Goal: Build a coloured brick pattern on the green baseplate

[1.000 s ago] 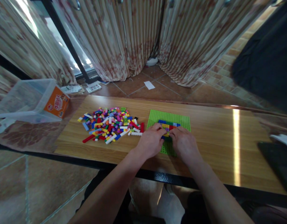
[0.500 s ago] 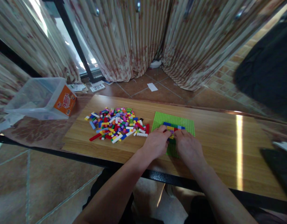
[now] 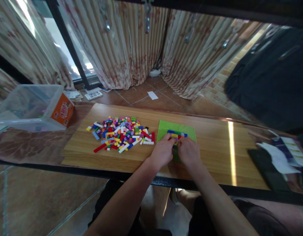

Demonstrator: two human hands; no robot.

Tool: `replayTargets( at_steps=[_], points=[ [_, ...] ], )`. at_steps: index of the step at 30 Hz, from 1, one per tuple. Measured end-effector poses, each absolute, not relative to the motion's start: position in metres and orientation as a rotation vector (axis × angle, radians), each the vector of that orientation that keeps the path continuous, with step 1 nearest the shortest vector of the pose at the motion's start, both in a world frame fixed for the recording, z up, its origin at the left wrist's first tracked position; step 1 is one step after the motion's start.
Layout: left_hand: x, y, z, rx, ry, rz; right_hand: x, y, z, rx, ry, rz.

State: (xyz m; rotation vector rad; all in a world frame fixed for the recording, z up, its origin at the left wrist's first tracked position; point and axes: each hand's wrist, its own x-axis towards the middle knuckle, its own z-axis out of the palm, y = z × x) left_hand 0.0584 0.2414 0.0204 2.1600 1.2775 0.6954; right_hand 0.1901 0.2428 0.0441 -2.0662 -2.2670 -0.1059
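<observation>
Across a long wood-grain worktop (image 3: 212, 147), colour is being kept in two groups, loose at the left and joined near the middle. An orange-labelled clear bin (image 3: 63, 110) is being kept off the worktop's left end, apparently so that the surface can be given over to the bricks. A mixed pile of loose bricks (image 3: 124, 132) is being kept spread, likely so that colours and lengths are being shown at a glance. Just to its right, a green studded baseplate (image 3: 163, 127) is being used flat, probably because a steady footing is being given by its studs. Over it, the left hand (image 3: 162, 151) and the right hand (image 3: 189, 150) are being held close together, their fingers being curled onto a brick build (image 3: 175, 135). The build is being carried on the baseplate, blue being shown along its far edge, and is seemingly being braced from both sides against shifting. Whether either grip is being clamped on a brick cannot be told, fingertip contact being hidden.
</observation>
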Motion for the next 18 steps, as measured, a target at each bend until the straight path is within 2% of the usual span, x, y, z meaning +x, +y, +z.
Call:
replayTargets(
  at_steps=[6,12,18],
  points=[
    [0.06,0.242,0.019,2.121,1.295,0.696,0.187,0.24,0.038,-2.081,-2.204,-0.103],
    [0.06,0.244,0.023,2.122,1.269,0.687,0.199,0.237,0.034,-1.91,-2.231,-0.037],
    [0.058,0.242,0.025,2.143,1.29,0.689,0.223,0.236,0.039,-1.966,-1.845,0.14]
  ],
)
